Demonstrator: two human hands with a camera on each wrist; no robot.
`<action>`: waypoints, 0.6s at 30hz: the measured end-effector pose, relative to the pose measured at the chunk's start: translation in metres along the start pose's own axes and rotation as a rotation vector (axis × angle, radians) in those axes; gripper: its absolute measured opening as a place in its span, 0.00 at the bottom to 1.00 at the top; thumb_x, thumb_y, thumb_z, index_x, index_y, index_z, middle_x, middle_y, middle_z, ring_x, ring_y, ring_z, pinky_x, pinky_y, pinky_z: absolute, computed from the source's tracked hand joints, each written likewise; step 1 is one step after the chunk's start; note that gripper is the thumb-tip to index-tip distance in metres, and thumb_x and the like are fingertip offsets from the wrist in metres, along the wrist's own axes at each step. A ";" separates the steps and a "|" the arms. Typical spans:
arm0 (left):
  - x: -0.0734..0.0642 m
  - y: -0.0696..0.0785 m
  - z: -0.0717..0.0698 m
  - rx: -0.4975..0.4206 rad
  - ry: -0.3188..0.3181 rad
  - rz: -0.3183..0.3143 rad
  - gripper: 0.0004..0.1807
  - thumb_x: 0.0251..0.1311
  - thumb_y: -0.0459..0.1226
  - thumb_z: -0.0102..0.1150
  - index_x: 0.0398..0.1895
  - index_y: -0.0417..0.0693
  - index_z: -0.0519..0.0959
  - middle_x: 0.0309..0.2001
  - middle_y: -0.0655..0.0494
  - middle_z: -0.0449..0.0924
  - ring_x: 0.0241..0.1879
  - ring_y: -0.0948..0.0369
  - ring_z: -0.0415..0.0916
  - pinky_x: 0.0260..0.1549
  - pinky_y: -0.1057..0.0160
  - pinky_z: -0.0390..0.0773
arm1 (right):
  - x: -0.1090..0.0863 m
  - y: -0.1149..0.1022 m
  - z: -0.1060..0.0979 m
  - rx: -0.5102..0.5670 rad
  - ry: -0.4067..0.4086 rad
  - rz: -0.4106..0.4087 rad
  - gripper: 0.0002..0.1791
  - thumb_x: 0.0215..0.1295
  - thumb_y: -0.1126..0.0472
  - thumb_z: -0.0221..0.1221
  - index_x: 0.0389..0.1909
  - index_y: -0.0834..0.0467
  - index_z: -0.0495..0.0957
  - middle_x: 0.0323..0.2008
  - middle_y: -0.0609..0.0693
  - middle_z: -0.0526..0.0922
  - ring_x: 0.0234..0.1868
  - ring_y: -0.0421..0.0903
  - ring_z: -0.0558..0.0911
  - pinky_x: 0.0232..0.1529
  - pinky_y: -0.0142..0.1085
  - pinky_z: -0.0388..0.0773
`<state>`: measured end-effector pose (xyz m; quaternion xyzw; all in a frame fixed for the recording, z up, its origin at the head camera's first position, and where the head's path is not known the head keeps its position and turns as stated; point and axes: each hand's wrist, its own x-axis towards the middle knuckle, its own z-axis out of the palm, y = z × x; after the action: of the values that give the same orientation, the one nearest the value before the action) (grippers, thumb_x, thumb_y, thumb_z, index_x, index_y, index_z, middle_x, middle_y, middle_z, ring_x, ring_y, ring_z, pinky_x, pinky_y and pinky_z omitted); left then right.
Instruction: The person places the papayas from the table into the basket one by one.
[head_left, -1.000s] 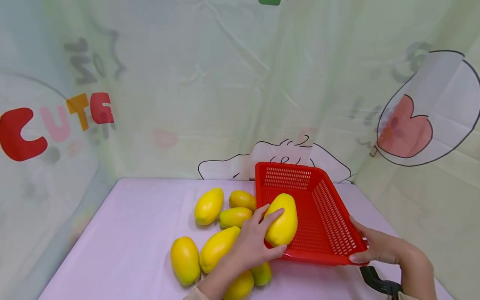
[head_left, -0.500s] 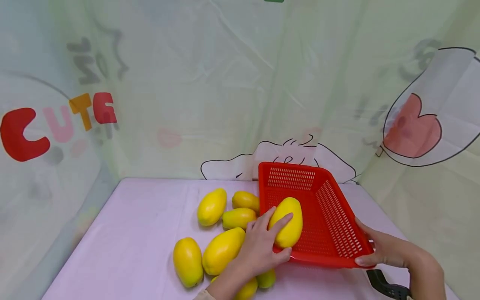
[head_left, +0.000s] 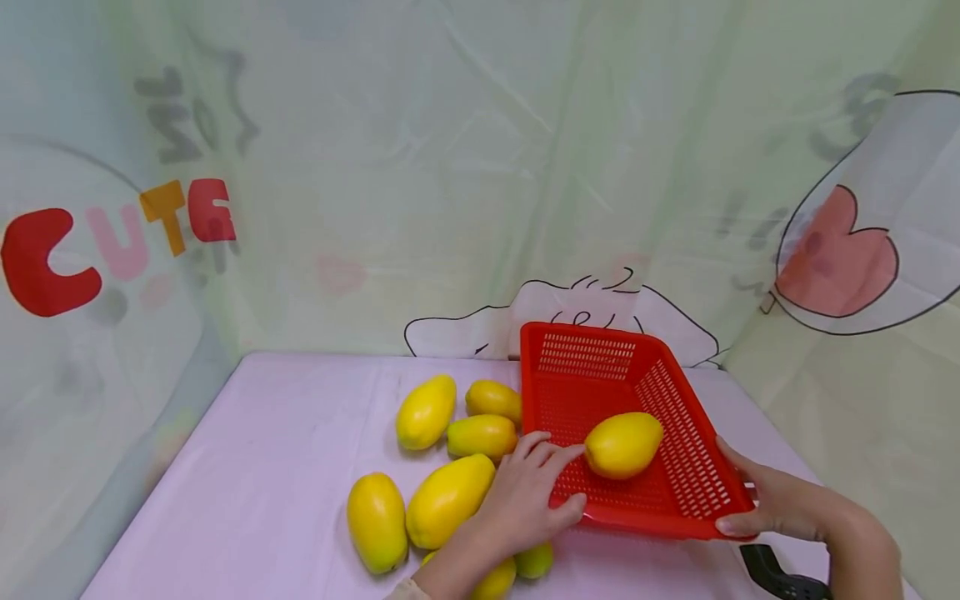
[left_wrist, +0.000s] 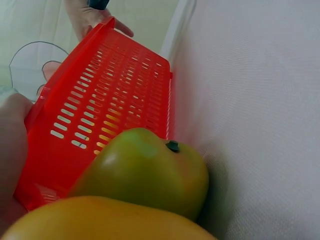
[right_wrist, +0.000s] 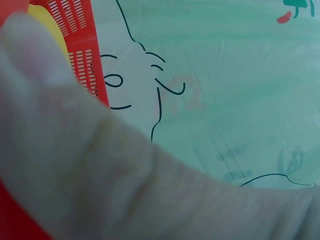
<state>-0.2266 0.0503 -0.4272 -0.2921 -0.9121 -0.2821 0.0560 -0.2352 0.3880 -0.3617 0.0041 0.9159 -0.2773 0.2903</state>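
A yellow mango (head_left: 624,446) lies on its side in a red plastic basket (head_left: 555,400). My left hand (head_left: 528,496) hangs over the basket's near left rim, fingers spread; one fingertip is at the mango's left end, and whether they touch cannot be told. With thumb and fingers, my right hand (head_left: 780,500) grips the basket's near right corner, the basket tilted slightly. Its thumb (right_wrist: 90,145) fills much of the right wrist view. Below the left forearm are more mangoes, among them a greenish one (left_wrist: 150,170) with a dark stem stub, close to the basket's slotted wall.
Several other yellow mangoes (head_left: 450,500) are grouped left of the basket on the pale pink tabletop (head_left: 277,450). A black curved strap piece (head_left: 780,575) shows under the right wrist. Printed curtains (head_left: 375,208) enclose the table at the back and sides.
The mango that my left hand held over the basket is released and has tipped onto its side farther right in it. The right hand keeps its grip on the corner.
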 end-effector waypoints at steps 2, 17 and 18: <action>0.000 0.000 -0.001 -0.003 -0.009 0.002 0.31 0.60 0.56 0.48 0.69 0.71 0.60 0.57 0.67 0.71 0.67 0.62 0.53 0.55 0.50 0.70 | 0.000 0.000 0.000 -0.006 -0.002 0.001 0.62 0.56 0.45 0.63 0.71 0.67 0.28 0.61 0.80 0.53 0.52 0.65 0.64 0.44 0.47 0.81; 0.001 -0.003 -0.003 -0.006 -0.063 0.009 0.32 0.61 0.59 0.45 0.70 0.72 0.57 0.60 0.67 0.69 0.67 0.62 0.54 0.57 0.51 0.70 | -0.004 0.005 0.000 -0.047 -0.039 -0.036 0.59 0.60 0.44 0.60 0.71 0.68 0.29 0.66 0.80 0.45 0.57 0.71 0.60 0.48 0.56 0.77; 0.001 -0.003 -0.003 -0.007 -0.063 0.010 0.32 0.61 0.59 0.45 0.70 0.72 0.57 0.60 0.67 0.69 0.67 0.62 0.54 0.57 0.51 0.70 | -0.003 0.006 -0.001 -0.055 -0.045 -0.043 0.58 0.60 0.44 0.60 0.71 0.68 0.29 0.66 0.80 0.45 0.57 0.71 0.60 0.49 0.56 0.76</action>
<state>-0.2296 0.0473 -0.4256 -0.3055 -0.9109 -0.2759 0.0276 -0.2320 0.3941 -0.3621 -0.0299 0.9163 -0.2581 0.3047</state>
